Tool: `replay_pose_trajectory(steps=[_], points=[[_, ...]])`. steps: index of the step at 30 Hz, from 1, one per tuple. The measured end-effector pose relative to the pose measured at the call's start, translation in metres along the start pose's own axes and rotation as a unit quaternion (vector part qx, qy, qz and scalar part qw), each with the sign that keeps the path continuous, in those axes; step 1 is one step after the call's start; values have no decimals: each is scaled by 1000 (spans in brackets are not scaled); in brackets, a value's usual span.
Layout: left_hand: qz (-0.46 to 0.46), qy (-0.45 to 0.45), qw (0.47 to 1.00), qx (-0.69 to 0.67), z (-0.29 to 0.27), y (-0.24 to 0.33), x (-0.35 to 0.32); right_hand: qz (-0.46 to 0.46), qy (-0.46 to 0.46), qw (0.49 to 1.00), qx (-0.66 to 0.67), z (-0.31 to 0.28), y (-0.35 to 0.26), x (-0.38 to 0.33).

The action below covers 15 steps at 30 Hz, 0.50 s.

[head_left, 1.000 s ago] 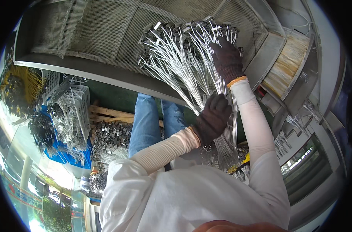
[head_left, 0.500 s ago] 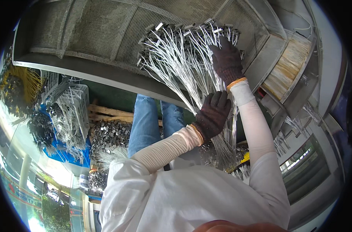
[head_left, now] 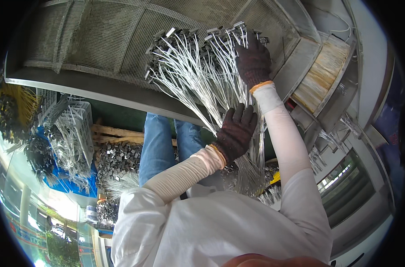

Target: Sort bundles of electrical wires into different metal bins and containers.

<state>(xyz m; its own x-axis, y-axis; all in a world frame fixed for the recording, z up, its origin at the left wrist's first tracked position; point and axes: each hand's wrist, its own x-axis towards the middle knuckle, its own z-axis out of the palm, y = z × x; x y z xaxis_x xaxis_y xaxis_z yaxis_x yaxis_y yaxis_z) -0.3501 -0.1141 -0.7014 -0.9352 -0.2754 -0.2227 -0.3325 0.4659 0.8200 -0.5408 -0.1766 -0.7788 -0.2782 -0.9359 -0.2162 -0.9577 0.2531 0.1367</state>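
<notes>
Head: wires (head_left: 191,80) across tray (head_left: 100,44), crate (head_left: 85,127) nearby

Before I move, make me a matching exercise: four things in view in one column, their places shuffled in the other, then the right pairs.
1. left gloved hand
2. right gloved hand
3. white plastic basket
4. wire-mesh panel

A. near the upper ends of the silver wires, beside the dark metal blocks
B. at the left of the view, beyond the blue jeans
C. across the top of the view, beneath the dark metal blocks
D. over the gathered, lower stretch of the silver wires

Pairs: 1-D, 2-A, 3-B, 4-C
</notes>
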Motion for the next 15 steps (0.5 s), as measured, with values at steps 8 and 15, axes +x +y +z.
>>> replay_pose_trajectory(steps=[8,15], points=[[-40,-3,995,-91,-19,1,15,50,-121,989,-62,6,-10,20],[-192,52,960,-198,-28,-46,66,90,-38,989,108,36,-5,15]])
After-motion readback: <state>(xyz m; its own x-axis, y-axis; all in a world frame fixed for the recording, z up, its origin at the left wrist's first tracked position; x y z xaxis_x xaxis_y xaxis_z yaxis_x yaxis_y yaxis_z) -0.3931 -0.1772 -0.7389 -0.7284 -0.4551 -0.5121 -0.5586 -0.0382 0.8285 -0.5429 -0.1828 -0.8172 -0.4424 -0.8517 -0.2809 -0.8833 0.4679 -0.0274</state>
